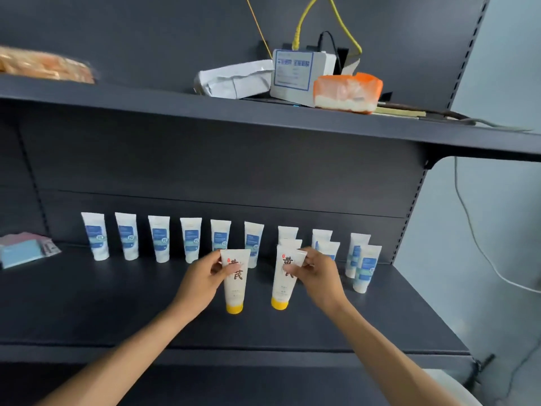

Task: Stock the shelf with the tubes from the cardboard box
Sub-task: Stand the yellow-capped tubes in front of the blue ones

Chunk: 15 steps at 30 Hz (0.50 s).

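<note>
Two yellow-capped tubes are being set cap-down on the dark shelf (117,303), in front of the back row. The left tube (235,281) is pinched near its crimped top by the left hand (202,278), thumb in front and fingers behind. The right tube (285,276) is pinched the same way by the right hand (317,273). Both caps appear to touch the shelf, though contact cannot be confirmed from this angle. The two tubes are kept near each other but apart, with printed faces turned outward.

To be done well: each tube should be brought upright before the pinch is let go, since the caps are narrow and the bodies look soft and top-heavy. The right tube is seen slightly tilted; it is best squared first. Fingers should be opened straight back, not dragged sideways.

Just behind stands the row of blue-label tubes (159,243), spaced along the back, with doubled-up ones to the right (367,268). Risk is judged highest there: the right hand's knuckles are close to them, and a knock could topple several.

The cardboard box is not in view. At the shelf's left end a packet stack (25,253) lies well apart. On the upper shelf (175,108) are seen a white device (295,76) with yellow cable (345,27) and an orange-wrapped pack (347,93).
</note>
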{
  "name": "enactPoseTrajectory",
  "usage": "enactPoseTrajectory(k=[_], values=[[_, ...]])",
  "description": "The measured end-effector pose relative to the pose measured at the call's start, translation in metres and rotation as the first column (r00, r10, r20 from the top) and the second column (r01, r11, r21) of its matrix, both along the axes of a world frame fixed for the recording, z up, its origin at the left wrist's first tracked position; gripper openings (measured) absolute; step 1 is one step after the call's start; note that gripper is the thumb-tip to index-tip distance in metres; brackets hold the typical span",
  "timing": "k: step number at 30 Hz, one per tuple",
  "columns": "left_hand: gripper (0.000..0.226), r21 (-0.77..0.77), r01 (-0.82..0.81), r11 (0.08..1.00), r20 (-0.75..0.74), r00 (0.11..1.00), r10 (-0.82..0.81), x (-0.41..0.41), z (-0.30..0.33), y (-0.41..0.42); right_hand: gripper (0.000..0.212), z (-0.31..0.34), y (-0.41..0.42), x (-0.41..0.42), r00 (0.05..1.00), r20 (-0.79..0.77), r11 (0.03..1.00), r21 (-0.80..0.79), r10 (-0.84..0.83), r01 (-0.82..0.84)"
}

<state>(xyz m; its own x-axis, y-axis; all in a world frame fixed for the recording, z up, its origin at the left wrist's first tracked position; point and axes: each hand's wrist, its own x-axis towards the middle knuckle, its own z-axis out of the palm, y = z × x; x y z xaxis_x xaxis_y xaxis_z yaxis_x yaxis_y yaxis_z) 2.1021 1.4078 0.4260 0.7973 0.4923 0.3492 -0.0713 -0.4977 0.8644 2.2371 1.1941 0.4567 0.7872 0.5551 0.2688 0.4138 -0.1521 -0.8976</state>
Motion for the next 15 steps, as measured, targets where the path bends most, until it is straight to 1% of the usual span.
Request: enactPoseTrajectory(k=[5,8,15], values=[[0.008,-0.028,-0.004,1.000,0.003,1.000,0.004,-0.012,-0.001,0.029,0.009,-0.005,0.038,-0.002,0.999,0.034,0.999,-0.038,-0.027,0.028],[0.012,-0.036,-0.010,0.999,-0.011,1.000,0.010,-0.017,-0.005,0.041,0.010,-0.008,0.053,-0.003,0.999,0.038,0.999,-0.034,-0.034,0.035],[0.012,-0.050,0.009,0.999,-0.054,0.998,-0.012,-0.014,-0.014,0.052,0.012,-0.018,0.076,0.013,0.999,-0.006,0.998,-0.046,-0.037,0.037]])
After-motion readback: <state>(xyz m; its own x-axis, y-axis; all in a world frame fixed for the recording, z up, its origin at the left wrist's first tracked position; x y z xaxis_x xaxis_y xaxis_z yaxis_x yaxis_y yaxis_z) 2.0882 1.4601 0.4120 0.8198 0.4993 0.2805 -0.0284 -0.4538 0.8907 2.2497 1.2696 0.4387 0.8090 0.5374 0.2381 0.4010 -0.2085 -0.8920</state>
